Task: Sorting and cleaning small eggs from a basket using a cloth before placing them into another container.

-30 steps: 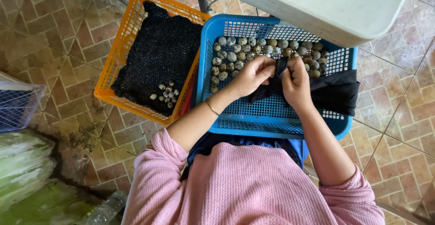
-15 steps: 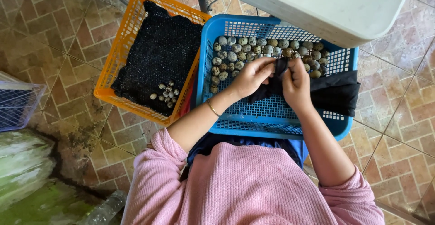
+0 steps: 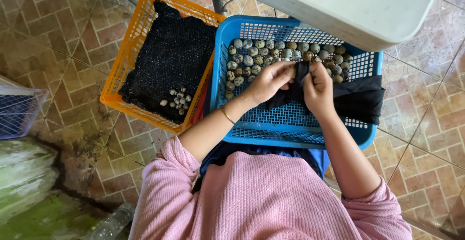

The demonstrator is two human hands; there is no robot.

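Observation:
A blue plastic basket [image 3: 290, 133] sits in front of me with many speckled quail eggs [image 3: 252, 58] piled along its far side. A black cloth [image 3: 358, 99] lies across its right half and hangs over the right rim. My left hand [image 3: 269, 81] and my right hand [image 3: 317, 92] meet over the middle of the basket, both pinching a fold of the cloth between the fingertips. Whether an egg sits inside the fold is hidden. A thin gold bangle is on my left wrist.
An orange basket [image 3: 123, 58] lined with black mesh stands to the left, touching the blue one, with a small cluster of quail eggs [image 3: 178, 99] in it. A white table [image 3: 348, 3] overhangs the far side. A blue wire crate [image 3: 17, 112] is at the far left on the tiled floor.
My hands have stayed over the basket; only the fingers have shifted slightly on the cloth fold.

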